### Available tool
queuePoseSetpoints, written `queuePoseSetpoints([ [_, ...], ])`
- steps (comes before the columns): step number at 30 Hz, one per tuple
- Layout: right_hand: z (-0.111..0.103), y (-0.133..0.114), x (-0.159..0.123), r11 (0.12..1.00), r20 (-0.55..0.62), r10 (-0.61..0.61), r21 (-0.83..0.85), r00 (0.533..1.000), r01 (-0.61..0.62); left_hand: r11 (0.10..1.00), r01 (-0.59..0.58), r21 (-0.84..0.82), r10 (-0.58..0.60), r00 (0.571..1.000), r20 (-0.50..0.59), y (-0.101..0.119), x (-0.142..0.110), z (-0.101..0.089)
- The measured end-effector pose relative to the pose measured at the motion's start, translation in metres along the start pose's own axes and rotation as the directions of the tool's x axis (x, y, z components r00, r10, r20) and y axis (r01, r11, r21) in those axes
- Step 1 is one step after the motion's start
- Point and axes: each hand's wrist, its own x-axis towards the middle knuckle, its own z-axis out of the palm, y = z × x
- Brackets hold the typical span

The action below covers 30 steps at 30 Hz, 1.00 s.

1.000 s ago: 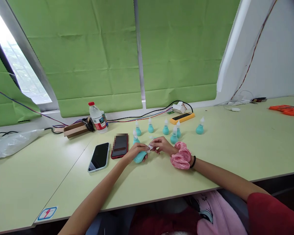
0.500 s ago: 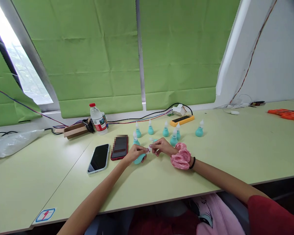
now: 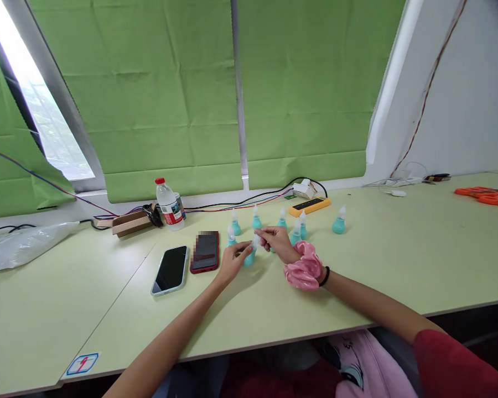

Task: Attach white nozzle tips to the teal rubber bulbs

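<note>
Between my hands stands a nasal aspirator with a teal bulb [image 3: 249, 259] and a clear whitish tip [image 3: 256, 241], roughly upright. My left hand [image 3: 233, 261] is closed around its neck, thumb and fingers pressed near the base of the tip. From the right, my right hand [image 3: 275, 242] pinches the top of the clear tip. Close behind the hands stand several similar teal aspirators, among them one [image 3: 231, 235] by my left hand and one [image 3: 296, 234] beyond my right wrist. Another is mostly hidden by my right hand.
Two phones, one pale-edged [image 3: 170, 271] and one red-cased [image 3: 205, 253], lie left of my hands. Farther back are a red-capped bottle [image 3: 170, 205], an open cardboard box [image 3: 131, 222] and a yellow power strip [image 3: 310, 207]. Orange scissors [image 3: 486, 194] lie far right.
The aspirator in my left hand has turned from tilted to nearly upright and moved right. My right hand has risen slightly and now holds the top of the tip.
</note>
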Motion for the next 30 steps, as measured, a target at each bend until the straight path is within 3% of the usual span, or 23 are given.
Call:
queuePoseSetpoints([
  [3,-0.003,-0.011,0.021,0.991,-0.092,-0.098,-0.105,0.991,0.088,0.998,-0.021,0.066,0.034,0.979,-0.201,0.003,-0.001,-0.004],
  [8,0.002,-0.007,0.053,0.904,-0.113,-0.279,-0.365,0.954,0.221,0.974,-0.059,0.219,0.129,0.938,-0.321,0.008,-0.001,-0.010],
  [14,0.013,0.005,0.069,0.727,0.041,-0.207,-0.662,0.977,0.182,0.958,0.031,0.286,0.090,0.912,-0.400,0.005,0.003,-0.013],
  [17,0.014,0.001,0.069,0.693,0.070,-0.165,-0.701,0.984,0.166,0.958,0.087,0.275,0.022,0.930,-0.368,-0.003,0.005,-0.015],
  [21,0.012,-0.004,0.065,0.652,0.089,-0.124,-0.744,0.988,0.148,0.938,0.218,0.268,-0.154,0.958,-0.241,-0.017,0.007,-0.016],
  [24,0.008,-0.004,0.057,0.610,0.084,-0.101,-0.782,0.991,0.128,0.923,0.252,0.290,-0.207,0.962,-0.179,-0.025,0.007,-0.015],
  [27,-0.002,-0.004,0.038,0.428,0.115,-0.083,-0.893,0.990,0.140,0.906,0.239,0.348,-0.182,0.965,-0.190,-0.030,0.008,-0.013],
  [30,-0.013,-0.002,0.013,0.227,0.251,-0.082,-0.938,0.964,0.263,0.910,0.215,0.354,-0.149,0.967,-0.205,-0.033,0.010,-0.010],
])
